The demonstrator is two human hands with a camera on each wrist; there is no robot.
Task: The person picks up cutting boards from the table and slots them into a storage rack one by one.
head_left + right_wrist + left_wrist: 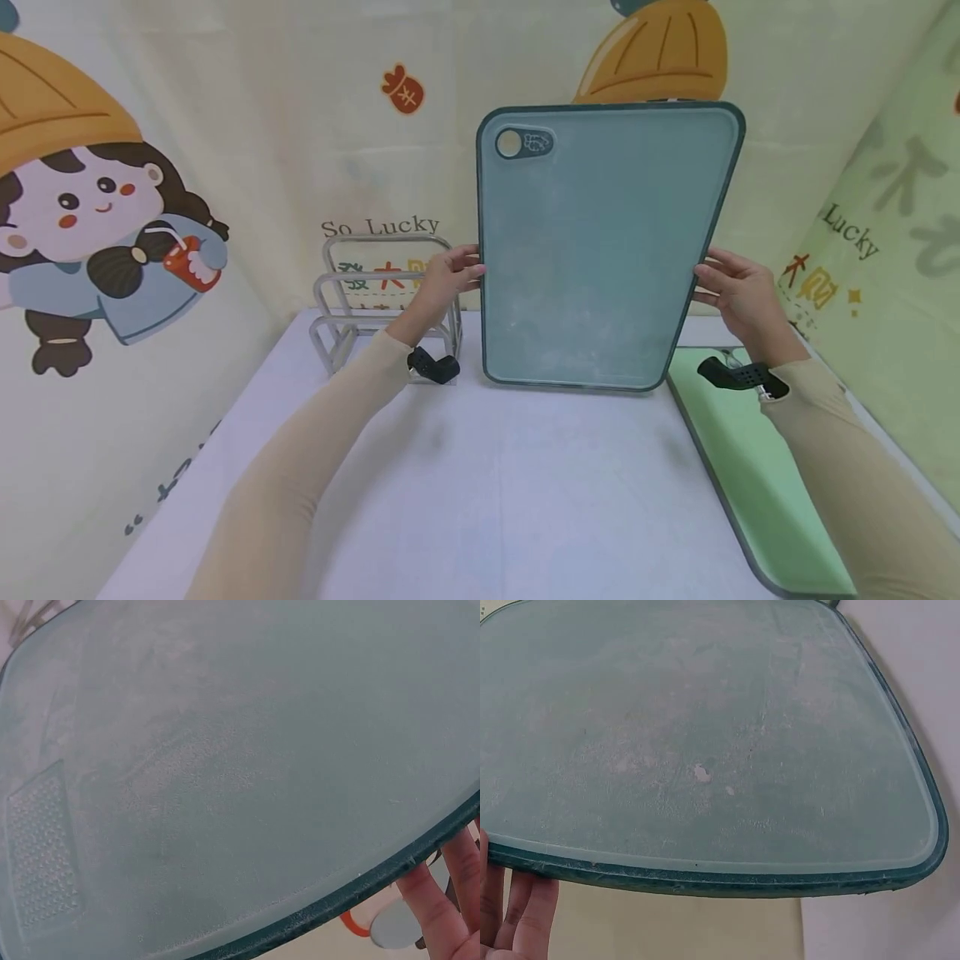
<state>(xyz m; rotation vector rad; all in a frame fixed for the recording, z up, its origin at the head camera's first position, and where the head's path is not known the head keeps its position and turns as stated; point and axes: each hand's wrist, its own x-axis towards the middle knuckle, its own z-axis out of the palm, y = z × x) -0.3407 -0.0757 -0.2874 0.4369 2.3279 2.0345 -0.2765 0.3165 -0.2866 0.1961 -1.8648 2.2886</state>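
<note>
A blue-green cutting board (600,258) stands upright above the table, with a round hole in its upper left corner. My left hand (444,277) pinches its left edge, thumb in front. On the opposite edge, my right hand (742,292) pinches it the same way. The left wrist view shows the board's scuffed face (705,750) and a few of my left fingers at its rim. A studded grater patch (45,851) appears on the face seen in the right wrist view. I cannot tell whether the lower edge touches the table.
Left of the board, a metal wire rack (382,238) stands at the back of the white table (525,483). A light green board (738,442) with a grey rim lies at the right, partly under my right forearm. Printed cloth hangs behind and at both sides.
</note>
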